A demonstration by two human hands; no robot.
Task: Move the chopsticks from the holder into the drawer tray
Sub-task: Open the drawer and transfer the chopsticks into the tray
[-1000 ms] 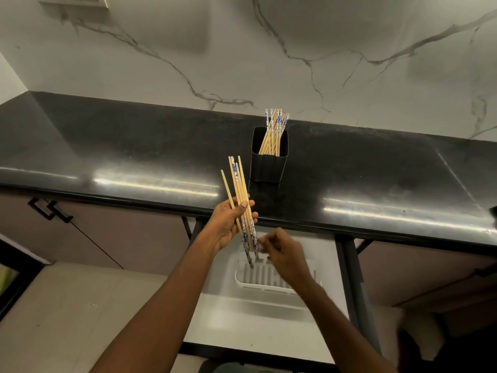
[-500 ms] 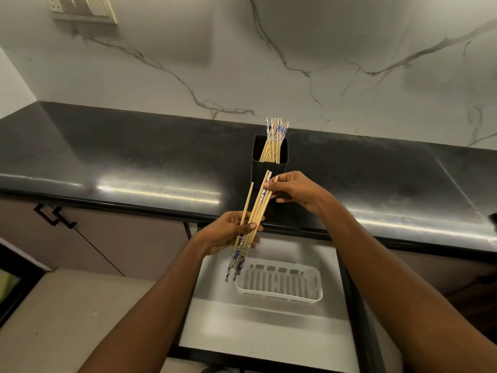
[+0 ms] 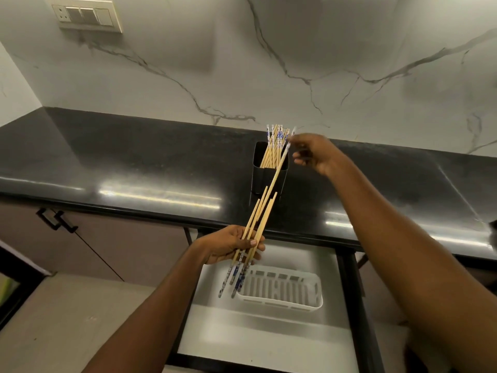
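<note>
A black square holder [image 3: 259, 176] stands on the dark countertop with several chopsticks [image 3: 273, 148] upright in it. My left hand [image 3: 228, 247] is shut on a slanted bundle of chopsticks [image 3: 258, 224]. The bundle's blue-patterned ends hang down over the open drawer, at the left rim of the white slotted tray [image 3: 279, 305]. My right hand [image 3: 314, 154] is up beside the holder's top. It pinches a single chopstick [image 3: 278, 168] near its patterned end, and that chopstick's lower end reaches down to the bundle's tips.
The open drawer [image 3: 255, 343] has a pale floor and dark side rails, and the tray sits toward its back. The black countertop [image 3: 134, 162] runs along a marble wall with a switch plate [image 3: 86, 16]. Cabinet handles [image 3: 56, 220] are at the left.
My right hand rose from the top of the bundle to beside the holder's top and now holds one chopstick. My left hand kept the bundle and tilted it further to the right.
</note>
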